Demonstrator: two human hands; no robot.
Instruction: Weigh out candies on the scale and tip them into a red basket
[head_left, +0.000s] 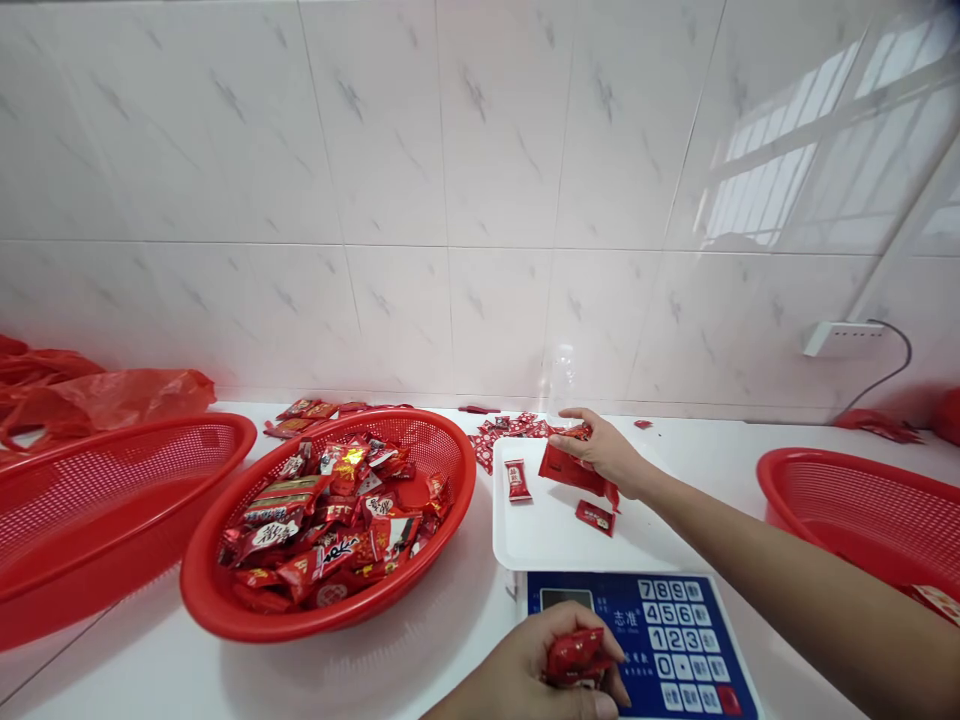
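My left hand is closed around red-wrapped candy, in front of the blue keypad of a digital scale. Over the scale's white tray, my right hand grips a red packet; the fingers partly cover it. Two small red-wrapped snacks lie on the tray: one upright bar at the left and one tilted piece below my right hand. To the left stands a red oval basket heaped with mixed red-wrapped snacks.
Another red basket stands at far left, with red plastic bags behind it. A third basket is at the right. Small red packets lie behind the tray near the tiled wall, where a power strip is mounted.
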